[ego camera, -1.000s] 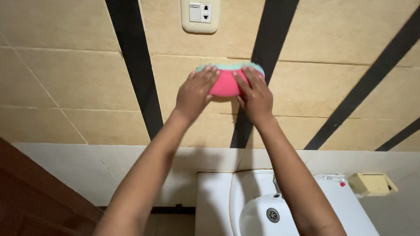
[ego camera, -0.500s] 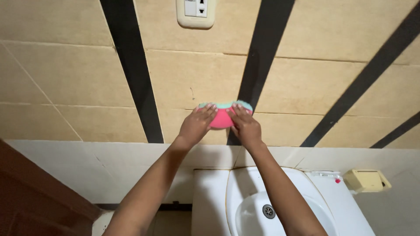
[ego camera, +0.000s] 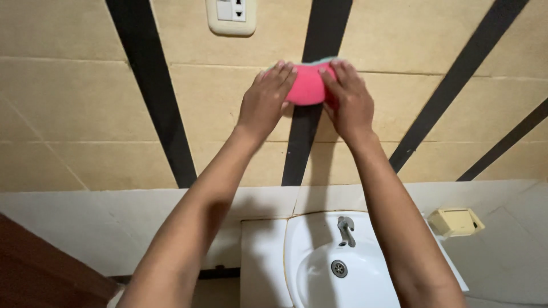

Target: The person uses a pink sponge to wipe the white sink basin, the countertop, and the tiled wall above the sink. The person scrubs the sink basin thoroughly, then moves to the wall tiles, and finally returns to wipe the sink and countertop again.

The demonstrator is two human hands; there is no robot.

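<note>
A pink sponge (ego camera: 308, 85) with a pale green backing is pressed flat against the beige tiled wall (ego camera: 85, 97), over a black stripe (ego camera: 311, 142). My left hand (ego camera: 265, 100) covers the sponge's left end. My right hand (ego camera: 348, 97) covers its right end. Both hands hold it with fingers spread and pointing up. Most of the green layer is hidden behind the pink face and my fingers.
A cream wall socket (ego camera: 231, 16) sits just above the sponge. Below are a white washbasin (ego camera: 319, 268) with a chrome tap (ego camera: 345, 228) and drain (ego camera: 339, 268), a yellowish soap bar (ego camera: 456, 221) on the white ledge, and a dark wooden edge (ego camera: 40, 268) at lower left.
Both hands slid the sponge down the wall, then back up; it now sits higher on the black stripe, close below the socket.
</note>
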